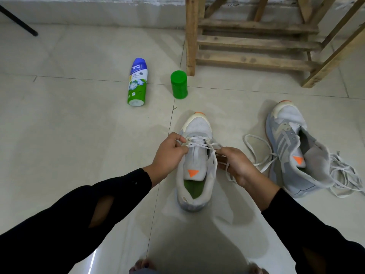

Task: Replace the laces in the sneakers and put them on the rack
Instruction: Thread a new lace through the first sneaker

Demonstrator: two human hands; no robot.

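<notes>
A white sneaker with an orange triangle on its tongue stands upright on the tiled floor, toe pointing away from me. A white lace crosses its front eyelets. My left hand pinches the lace at the shoe's left side. My right hand grips the lace's other part at the right side. A second grey-and-white sneaker lies tilted on its side to the right, with a loose lace beside it and more loose laces behind its heel.
A wooden rack stands at the back right against the wall. A blue-and-green powder bottle lies on the floor, and a green jar stands beside it. A black leg slants at far left. My toes show at the bottom edge.
</notes>
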